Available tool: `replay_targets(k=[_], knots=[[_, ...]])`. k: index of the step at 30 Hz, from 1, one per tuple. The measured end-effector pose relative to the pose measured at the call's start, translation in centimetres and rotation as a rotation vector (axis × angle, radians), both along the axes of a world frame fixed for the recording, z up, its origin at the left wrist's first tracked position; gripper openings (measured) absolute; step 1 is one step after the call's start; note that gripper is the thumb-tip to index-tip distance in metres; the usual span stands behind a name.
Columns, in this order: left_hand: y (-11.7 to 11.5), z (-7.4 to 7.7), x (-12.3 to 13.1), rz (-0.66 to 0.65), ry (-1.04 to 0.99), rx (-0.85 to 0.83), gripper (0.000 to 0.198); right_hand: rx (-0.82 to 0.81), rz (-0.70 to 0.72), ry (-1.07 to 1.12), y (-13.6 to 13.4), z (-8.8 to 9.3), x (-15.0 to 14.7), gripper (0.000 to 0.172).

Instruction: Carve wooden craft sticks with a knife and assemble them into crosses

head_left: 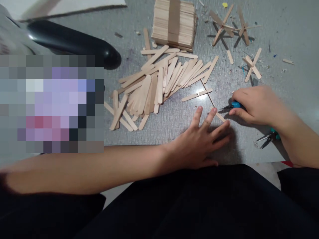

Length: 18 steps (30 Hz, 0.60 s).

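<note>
My left hand [201, 136] lies low over the table with its fingers spread. Two of its fingertips touch or hover by a craft stick [220, 117]; I cannot tell which. A thin stick seen edge-on [207, 92] runs up and left from there, beside a notched craft stick [189, 97]. My right hand [253, 104] is closed around blue-handled pliers [235, 105], whose dark pointed tip is close to the stick by my left fingers. Most of the handle is hidden in the hand. A second pair of pliers [267, 137] with teal handles lies beneath my right forearm.
Loose craft sticks [149, 89] are heaped left of centre, below a banded stack of sticks [184, 23]. Several crossed-stick pieces stand at the upper right, one of them a small cross [253, 64]. A dark rounded object [74, 39] and a blurred-out patch occupy the left.
</note>
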<state>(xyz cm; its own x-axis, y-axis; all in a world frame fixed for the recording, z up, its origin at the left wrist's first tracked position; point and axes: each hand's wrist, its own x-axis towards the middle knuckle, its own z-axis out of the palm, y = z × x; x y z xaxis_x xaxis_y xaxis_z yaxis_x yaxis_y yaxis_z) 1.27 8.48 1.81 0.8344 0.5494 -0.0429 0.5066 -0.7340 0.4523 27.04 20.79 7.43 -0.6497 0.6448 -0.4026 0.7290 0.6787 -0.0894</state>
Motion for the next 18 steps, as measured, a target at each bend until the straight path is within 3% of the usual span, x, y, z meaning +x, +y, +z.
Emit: replay_targets(k=[3,6,9,18], knots=[[0.3,0.0,-0.1,-0.011,-0.026,-0.026,0.094,0.017,-0.028,-0.014,-1.1,0.5,0.1,0.049],[-0.4,0.0,-0.3,0.048,0.032,0.004,0.104,0.029,-0.094,-0.065,-3.1,1.3,0.4,0.042],[-1.3,-0.2,-0.5,0.129,0.034,0.032,0.113,-0.057,-0.122,-0.105,-4.3,1.9,0.7,0.035],[-1.7,-0.5,-0.4,0.148,-0.007,-0.003,0.116,-0.191,-0.132,-0.133,-3.6,2.4,-0.7,0.039]])
